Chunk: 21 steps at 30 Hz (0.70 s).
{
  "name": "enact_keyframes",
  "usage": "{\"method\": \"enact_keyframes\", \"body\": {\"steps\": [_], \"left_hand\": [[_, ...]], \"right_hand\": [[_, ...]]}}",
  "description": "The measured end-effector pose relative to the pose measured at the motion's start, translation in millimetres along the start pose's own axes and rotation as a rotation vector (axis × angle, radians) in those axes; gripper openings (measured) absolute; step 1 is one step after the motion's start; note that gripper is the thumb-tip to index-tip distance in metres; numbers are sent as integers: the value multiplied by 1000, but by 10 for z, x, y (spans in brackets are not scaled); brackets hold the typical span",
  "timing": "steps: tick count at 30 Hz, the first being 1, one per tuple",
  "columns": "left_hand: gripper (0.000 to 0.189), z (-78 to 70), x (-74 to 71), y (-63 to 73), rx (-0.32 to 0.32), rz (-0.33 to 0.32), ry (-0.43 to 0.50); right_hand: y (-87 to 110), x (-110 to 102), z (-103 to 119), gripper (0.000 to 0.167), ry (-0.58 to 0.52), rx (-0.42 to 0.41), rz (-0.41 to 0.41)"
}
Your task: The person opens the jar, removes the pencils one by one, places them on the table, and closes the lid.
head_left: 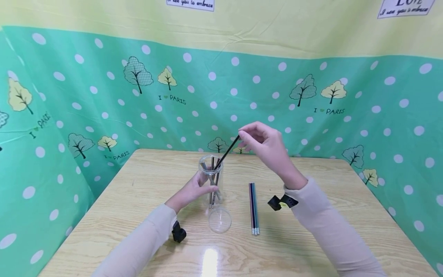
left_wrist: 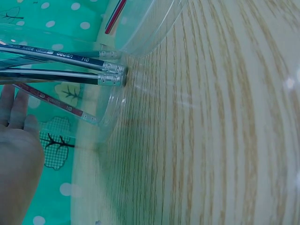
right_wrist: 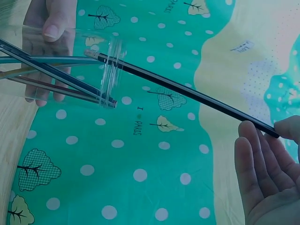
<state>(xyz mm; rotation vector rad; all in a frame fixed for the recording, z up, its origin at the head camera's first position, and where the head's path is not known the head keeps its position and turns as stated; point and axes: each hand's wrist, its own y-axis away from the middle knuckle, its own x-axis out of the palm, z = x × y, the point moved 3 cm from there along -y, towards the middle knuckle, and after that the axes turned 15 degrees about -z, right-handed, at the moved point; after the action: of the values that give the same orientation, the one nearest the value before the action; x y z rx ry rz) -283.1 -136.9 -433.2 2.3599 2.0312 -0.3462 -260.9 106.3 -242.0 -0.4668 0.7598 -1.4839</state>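
A clear jar (head_left: 218,182) stands upright on the table with several pencils (left_wrist: 61,77) leaning inside it. My left hand (head_left: 194,189) holds the jar from its left side, fingers behind and thumb across the front. Above and right of the jar, my right hand (head_left: 264,144) pinches the end of a dark pencil (right_wrist: 187,93) between thumb and fingertips. That pencil slants down to the left, and its eraser end is just inside the jar's mouth in the right wrist view. The left wrist view shows the jar's bottom and the pencils' eraser ends.
A round clear lid (head_left: 220,220) lies flat in front of the jar. Several pencils (head_left: 253,207) lie side by side to the right, eraser ends toward me. The wooden table (head_left: 155,169) meets a green polka-dot cloth (head_left: 194,88) at the back.
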Motion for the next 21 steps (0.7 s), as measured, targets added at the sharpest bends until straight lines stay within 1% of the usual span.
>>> {"method": "enact_keyframes", "body": {"steps": [6, 8, 12, 15, 21], "left_hand": [[85, -1, -3, 9, -3, -1, 1], [85, 6, -4, 10, -3, -1, 1], [86, 19, -3, 6, -1, -2, -4], [84, 18, -3, 7, -1, -2, -9], [86, -5, -4, 14, 12, 4, -17]], "right_hand": [[-24, -46, 9, 15, -15, -5, -27], [-31, -67, 18, 17, -38, -10, -48], [-59, -128, 52, 16, -86, -39, -114], [-83, -180, 84, 15, -101, -62, -157], [-109, -275, 98, 16, -96, -66, -189]]}}
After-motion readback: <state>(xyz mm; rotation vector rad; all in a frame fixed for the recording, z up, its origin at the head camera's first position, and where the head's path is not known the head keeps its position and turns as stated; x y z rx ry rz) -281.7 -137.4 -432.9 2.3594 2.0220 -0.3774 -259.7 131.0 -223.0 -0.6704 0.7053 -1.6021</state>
